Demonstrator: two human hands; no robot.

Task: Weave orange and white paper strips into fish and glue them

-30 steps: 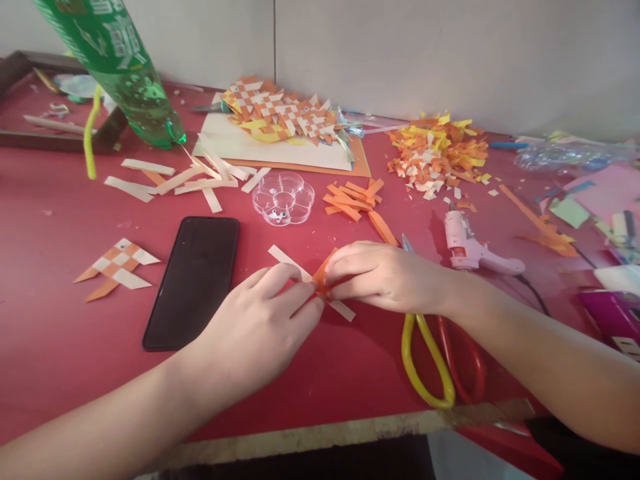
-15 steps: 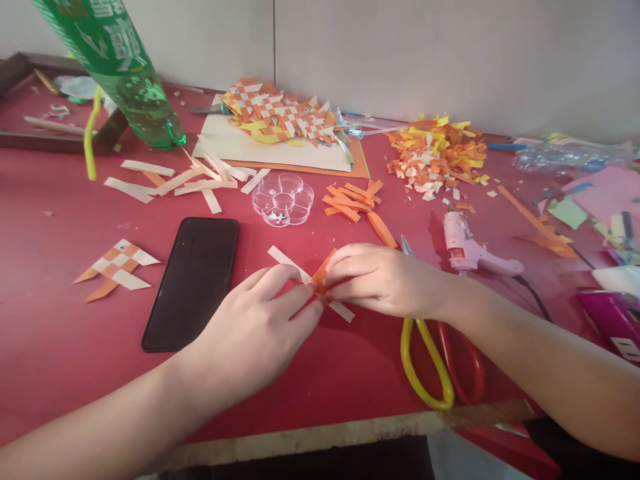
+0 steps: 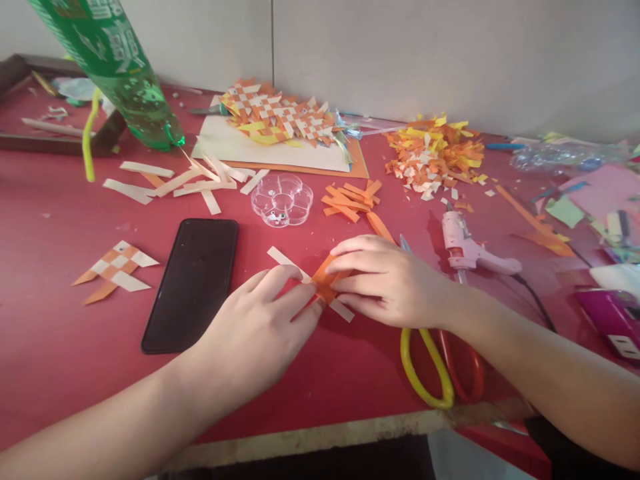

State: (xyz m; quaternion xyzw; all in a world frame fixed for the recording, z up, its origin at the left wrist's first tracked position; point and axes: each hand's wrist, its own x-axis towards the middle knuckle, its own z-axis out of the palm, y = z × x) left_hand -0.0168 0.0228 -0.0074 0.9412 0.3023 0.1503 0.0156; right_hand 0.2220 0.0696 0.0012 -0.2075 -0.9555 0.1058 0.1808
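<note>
My left hand (image 3: 270, 320) pinches crossed paper strips over the red table. Among these are an orange strip (image 3: 324, 275) and a white strip (image 3: 285, 261) whose ends stick out at the upper left and lower right. My right hand (image 3: 385, 280) has its fingers around the right side of the orange paper; its fingertips partly cover it. At the left lies a woven orange and white paper fish (image 3: 119, 265). Above my hands are loose orange strips (image 3: 350, 201) and a clear flower-shaped dish (image 3: 283, 200) with small googly eyes in it.
A black phone (image 3: 193, 287) lies beside my left hand. Scissors (image 3: 427, 373) rest below my right wrist, a pink glue gun (image 3: 463, 243) behind it. A green bottle (image 3: 120, 73) stands back left. Woven fish (image 3: 280, 113) and paper scraps (image 3: 435, 153) lie along the wall.
My right hand has shifted slightly down and its fingers have spread a little, showing more of the orange paper. My left hand keeps its pinch in nearly the same place.
</note>
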